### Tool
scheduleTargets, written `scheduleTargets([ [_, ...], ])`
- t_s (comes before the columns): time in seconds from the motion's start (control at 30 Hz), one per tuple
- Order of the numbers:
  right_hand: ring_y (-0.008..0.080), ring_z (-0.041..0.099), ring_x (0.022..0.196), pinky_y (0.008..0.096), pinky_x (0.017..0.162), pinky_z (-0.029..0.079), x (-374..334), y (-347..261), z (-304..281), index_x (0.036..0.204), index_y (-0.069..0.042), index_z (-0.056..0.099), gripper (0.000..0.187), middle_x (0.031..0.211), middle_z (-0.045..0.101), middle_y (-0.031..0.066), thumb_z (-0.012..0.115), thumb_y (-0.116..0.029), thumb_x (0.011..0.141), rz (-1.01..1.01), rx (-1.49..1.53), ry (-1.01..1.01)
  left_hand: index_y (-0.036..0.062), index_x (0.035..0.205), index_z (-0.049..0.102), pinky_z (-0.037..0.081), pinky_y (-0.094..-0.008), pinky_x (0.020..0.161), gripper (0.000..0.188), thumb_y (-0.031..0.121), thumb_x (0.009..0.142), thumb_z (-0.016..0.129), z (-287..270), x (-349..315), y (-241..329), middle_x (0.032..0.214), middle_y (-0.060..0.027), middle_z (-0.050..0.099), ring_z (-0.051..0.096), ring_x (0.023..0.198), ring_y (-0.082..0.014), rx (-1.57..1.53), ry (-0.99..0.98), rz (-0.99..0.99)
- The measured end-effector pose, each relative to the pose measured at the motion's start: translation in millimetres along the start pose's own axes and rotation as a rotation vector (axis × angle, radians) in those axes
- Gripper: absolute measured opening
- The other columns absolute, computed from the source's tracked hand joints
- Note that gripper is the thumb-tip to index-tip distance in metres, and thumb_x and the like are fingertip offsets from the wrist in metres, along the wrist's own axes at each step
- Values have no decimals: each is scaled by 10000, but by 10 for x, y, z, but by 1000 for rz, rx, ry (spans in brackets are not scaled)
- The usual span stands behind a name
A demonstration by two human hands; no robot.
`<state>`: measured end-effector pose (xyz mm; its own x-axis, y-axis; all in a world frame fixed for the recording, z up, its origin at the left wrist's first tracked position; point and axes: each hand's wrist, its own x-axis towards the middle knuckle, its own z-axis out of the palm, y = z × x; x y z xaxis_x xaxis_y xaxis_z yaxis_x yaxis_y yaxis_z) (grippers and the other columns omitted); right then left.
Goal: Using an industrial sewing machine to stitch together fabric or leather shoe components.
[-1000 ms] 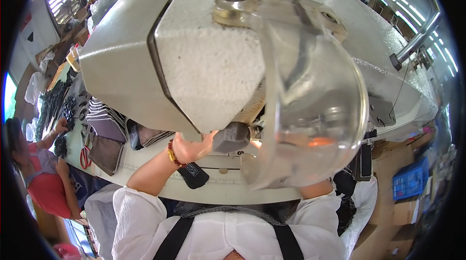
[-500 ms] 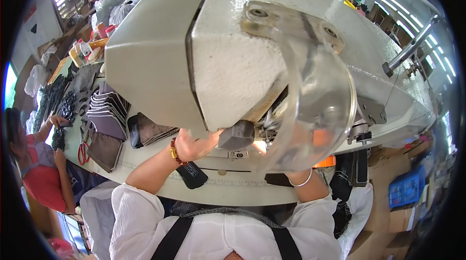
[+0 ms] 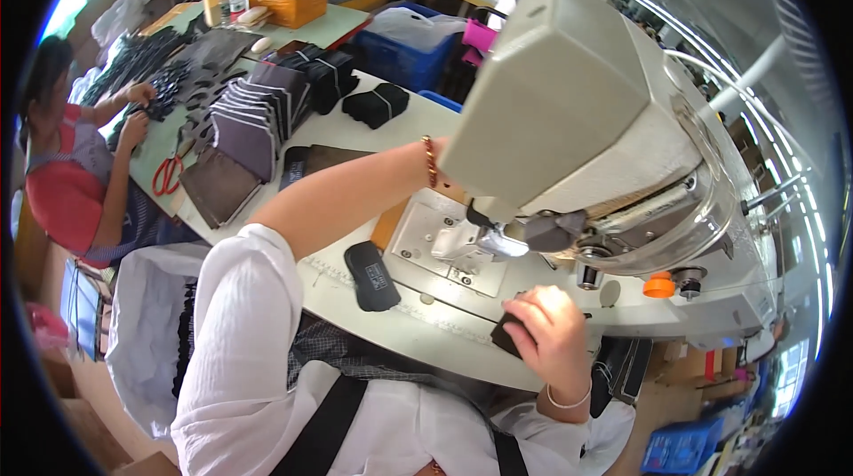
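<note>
A large pale sewing machine (image 3: 542, 112) stands over the white worktable. My left arm reaches behind its head, so only the wrist edge of my left hand (image 3: 442, 163) shows; its fingers are hidden. Near the table's front edge, my right hand (image 3: 549, 325) has its fingers bent over a dark flat fabric piece (image 3: 506, 336) and grips it. Between the hands lies the metal needle plate (image 3: 418, 241), beneath the presser area. A dark rounded fabric piece with a printed label (image 3: 371, 276) rests left of the right hand, touched by neither hand.
Stacked dark pieces with pale edges (image 3: 244, 125) and tied black bundles (image 3: 375, 106) sit at the left. Red-handled scissors (image 3: 167, 176) lie beyond, near a co-worker (image 3: 75, 183) handling dark strips. An orange box (image 3: 293, 7) with bottles stands farther back.
The view has swung toward the left. My left hand has gone from the machine's front to behind its head. My right hand, hidden before, now shows on the dark piece.
</note>
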<state>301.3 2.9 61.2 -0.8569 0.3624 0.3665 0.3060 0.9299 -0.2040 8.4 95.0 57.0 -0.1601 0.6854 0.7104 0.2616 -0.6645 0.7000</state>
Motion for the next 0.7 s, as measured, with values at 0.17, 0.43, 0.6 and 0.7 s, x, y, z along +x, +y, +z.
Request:
scheduleTargets([
  [0.17,285,662,939,399,827,526,-337,85,402,1047,-57,726,315,984,688,74,833,-84,751,71,-8,-28,20,1179,728,510,-303,593,240,137,970,744,-715,-73,-161,799,-53,704,593,638,-109,150,55,-288],
  [0.43,445,379,1482,536,1211,343,-1020,392,768,1525,-85,513,868,1615,390,237,901,-200,757,395,-88,-152,2,1265,664,501,-286,987,285,-11,980,651,-2384,-1299,-311,1116,-61,719,631,1067,-126,230,136,-520],
  [0.6,445,374,1495,533,1231,328,-1104,486,875,1531,-79,516,851,1649,365,234,889,-232,781,415,-86,-194,23,1311,648,503,-305,1001,349,-33,967,652,-2444,-1583,-396,1165,-70,711,657,1087,-181,499,137,-607],
  [0.7,445,379,1495,518,1230,339,-1097,490,838,1518,-73,527,825,1656,358,236,881,-199,782,424,-66,-210,47,1325,647,515,-368,1005,396,-15,935,683,-2334,-1559,-308,1234,-140,687,662,1105,-322,788,110,-583],
])
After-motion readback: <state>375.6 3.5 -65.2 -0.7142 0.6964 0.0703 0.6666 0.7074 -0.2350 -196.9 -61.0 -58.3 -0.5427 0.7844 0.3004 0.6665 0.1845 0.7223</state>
